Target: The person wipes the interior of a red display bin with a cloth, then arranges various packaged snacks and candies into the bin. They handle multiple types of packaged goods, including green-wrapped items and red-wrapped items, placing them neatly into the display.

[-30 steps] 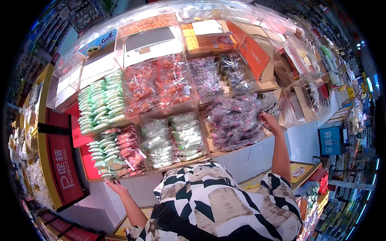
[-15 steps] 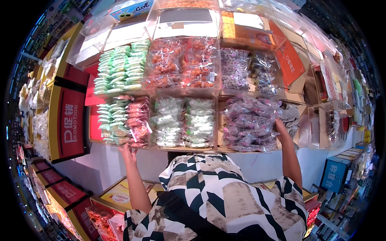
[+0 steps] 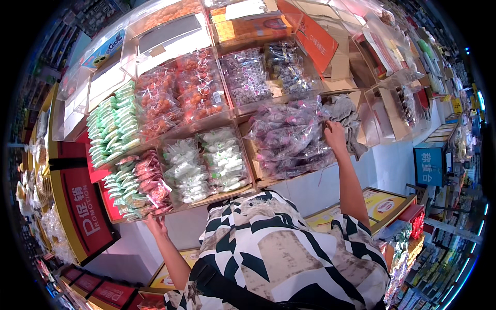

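My right hand reaches to the right side of a heap of clear packets with purple trim, its fingers bent in against them. What the fingertips grip is hidden. Close beside that hand, a crumpled grey cloth droops over the front of the bin. At the front left, my left hand touches the display's lower edge with fingers loosely apart and nothing in them. Just above it stand red packets and green packets. White-and-green packets fill the compartment between my hands.
Behind are bins of orange-red packets, pale green packets and small purple packets, divided by clear walls. An orange card leans at the back. A red promotion panel stands left, a blue box right.
The view has turned, so the display looks tilted and shifted left. The grey cloth now hangs further over the front edge beside my right hand. My left hand remains by the front edge.
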`<state>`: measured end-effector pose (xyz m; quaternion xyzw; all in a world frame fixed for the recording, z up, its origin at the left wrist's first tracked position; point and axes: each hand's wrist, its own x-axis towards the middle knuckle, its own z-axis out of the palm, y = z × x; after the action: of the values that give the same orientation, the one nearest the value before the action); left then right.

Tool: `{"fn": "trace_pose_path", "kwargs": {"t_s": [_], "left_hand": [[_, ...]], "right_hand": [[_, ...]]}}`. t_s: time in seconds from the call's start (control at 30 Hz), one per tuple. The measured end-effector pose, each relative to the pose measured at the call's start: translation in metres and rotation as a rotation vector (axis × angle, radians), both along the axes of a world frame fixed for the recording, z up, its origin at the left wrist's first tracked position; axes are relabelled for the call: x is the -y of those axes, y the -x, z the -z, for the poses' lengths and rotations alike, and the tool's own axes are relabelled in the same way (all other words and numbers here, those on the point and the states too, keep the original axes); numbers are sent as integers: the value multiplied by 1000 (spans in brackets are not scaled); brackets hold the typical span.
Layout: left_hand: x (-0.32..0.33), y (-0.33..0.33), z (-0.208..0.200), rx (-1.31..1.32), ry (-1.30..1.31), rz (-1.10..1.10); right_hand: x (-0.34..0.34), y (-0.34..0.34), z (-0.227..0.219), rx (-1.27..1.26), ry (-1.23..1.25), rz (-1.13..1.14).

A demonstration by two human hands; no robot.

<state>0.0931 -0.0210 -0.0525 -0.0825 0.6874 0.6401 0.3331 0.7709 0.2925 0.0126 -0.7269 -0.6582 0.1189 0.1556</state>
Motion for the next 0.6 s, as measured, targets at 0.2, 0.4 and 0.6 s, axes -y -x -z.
{"fn": "trace_pose_path", "kwargs": {"t_s": [0.2, 0.4, 0.6], "left_hand": [[-3, -1, 2, -25, -27, 38], [-2, -3, 2, -54, -44, 28], [-4, -6, -7, -24, -30, 43]], "right_hand": [[5, 2, -17, -20, 76, 16], [-3, 18, -22, 126, 90, 72], [-3, 13, -19, 12, 112, 113]]}}
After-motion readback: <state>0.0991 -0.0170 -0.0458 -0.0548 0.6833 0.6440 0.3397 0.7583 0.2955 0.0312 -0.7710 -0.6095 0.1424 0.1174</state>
